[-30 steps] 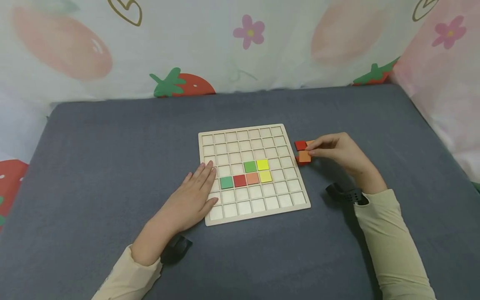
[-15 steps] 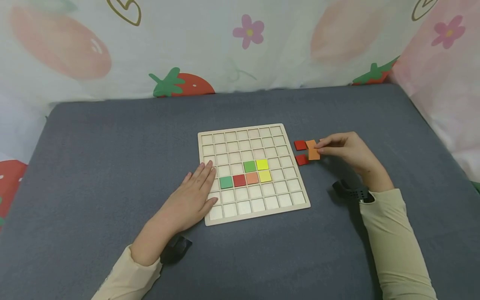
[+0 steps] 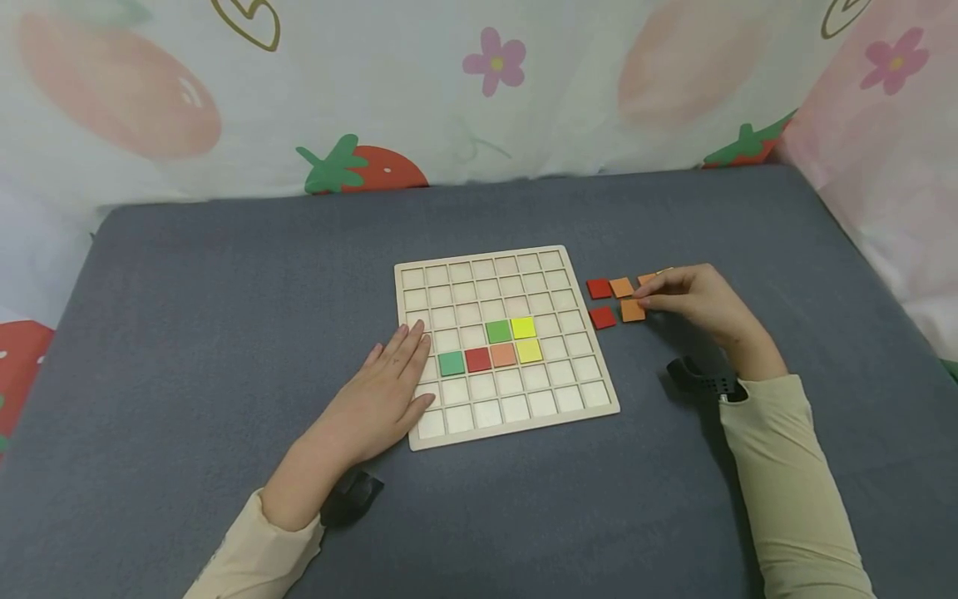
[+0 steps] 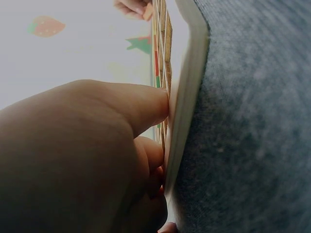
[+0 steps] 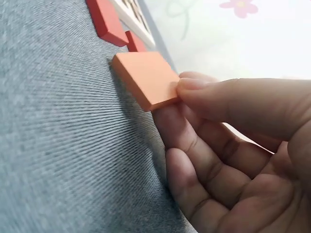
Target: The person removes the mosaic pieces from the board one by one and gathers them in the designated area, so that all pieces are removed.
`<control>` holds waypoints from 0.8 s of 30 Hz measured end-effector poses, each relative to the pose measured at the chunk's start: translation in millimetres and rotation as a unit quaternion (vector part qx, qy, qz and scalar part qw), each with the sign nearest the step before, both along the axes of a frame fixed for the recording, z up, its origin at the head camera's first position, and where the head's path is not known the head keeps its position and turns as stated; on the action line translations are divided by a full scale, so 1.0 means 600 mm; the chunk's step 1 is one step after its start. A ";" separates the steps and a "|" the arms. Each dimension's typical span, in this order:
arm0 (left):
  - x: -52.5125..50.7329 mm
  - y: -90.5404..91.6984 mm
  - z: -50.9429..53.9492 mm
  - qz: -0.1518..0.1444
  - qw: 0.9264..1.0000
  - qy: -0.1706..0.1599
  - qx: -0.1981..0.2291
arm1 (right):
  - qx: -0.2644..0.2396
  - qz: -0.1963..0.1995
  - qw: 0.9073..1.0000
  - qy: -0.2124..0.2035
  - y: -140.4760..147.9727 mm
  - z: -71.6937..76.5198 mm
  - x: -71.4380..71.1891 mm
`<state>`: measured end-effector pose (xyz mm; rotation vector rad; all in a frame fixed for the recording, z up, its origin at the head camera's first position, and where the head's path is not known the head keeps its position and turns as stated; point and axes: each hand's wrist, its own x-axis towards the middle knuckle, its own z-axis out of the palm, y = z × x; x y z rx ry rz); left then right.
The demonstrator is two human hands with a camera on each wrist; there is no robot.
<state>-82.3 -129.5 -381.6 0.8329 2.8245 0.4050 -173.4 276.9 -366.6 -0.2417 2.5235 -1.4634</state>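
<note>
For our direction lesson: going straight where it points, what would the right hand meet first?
Past its orange tile, the right hand would probably meet the nearer red tile, though hand height is unclear.

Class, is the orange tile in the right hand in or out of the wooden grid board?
Out. In the head view, the right hand pinches the orange tile right of the wooden grid board.

Soft light (left-wrist view hazy)

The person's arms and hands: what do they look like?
The left sleeve and right sleeve are pale yellowish. The left hand and right hand are ungloved. A black strap with holes shows at the right wrist; something black sits at the left.
</note>
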 end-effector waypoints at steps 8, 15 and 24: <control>0.000 0.000 -0.002 0.001 1.000 0.000 0.001 | 0.042 0.010 0.999 0.007 -0.003 -0.001 0.002; 0.000 -0.001 -0.003 0.000 1.000 0.000 0.000 | 0.064 0.019 0.998 0.020 -0.008 -0.005 0.000; -0.001 -0.001 -0.004 -0.001 1.000 0.003 0.000 | 0.069 0.020 0.997 0.018 -0.007 -0.009 -0.002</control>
